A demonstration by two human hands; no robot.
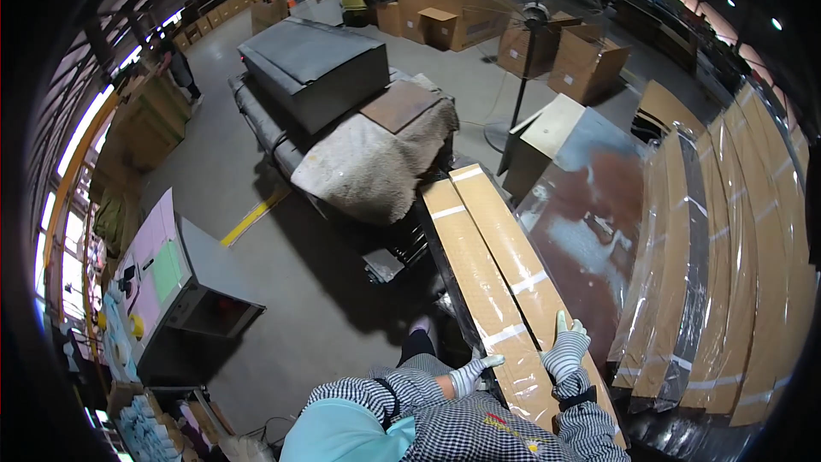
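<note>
The right hand [564, 349], gloved, lies flat with its grip spread apart on the long wrapped cardboard package [505, 282], near its 6 o'clock end; the left hand [472, 371] curls its grip over the same package's edge at 9 o'clock of the right. The package, tan with pale tape bands, lies on the bench [590, 231]. At 3 o'clock more wrapped tan packages [735, 291] fan out. At 12 o'clock stand brown cardboard boxes [462, 17], a grey crate [312, 68] and a pedestal fan [530, 43].
</note>
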